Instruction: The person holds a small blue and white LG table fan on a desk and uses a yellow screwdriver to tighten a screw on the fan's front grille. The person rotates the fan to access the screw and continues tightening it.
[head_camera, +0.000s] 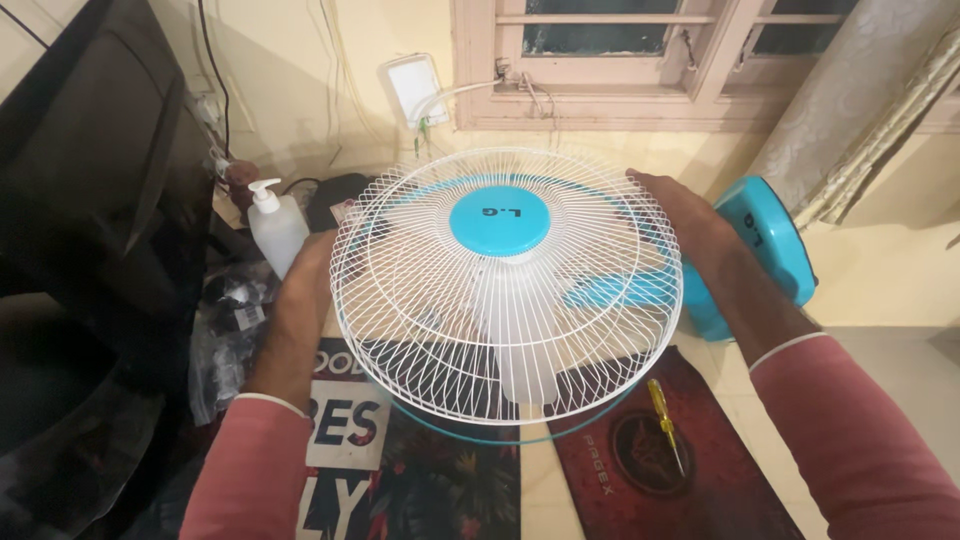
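Fan guard (505, 290), white wire with a blue centre cap, fills the middle of the frame, and I hold it by its rim: my left hand (300, 300) clasps the left edge, my right hand (690, 235) grips the upper right edge. Fan blades show through the wires. At lower right a yellow screwdriver (667, 425) lies on a red mat (650, 480); a pump bottle (275, 228) stands at upper left.

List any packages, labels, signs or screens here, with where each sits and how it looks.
Round turquoise label: centre of the white wire fan guard.
White plastic pump bottle: left, beside left hand.
Black-and-white lettered mat: under the guard, left.
Dark red mat with round emblem: lower right.
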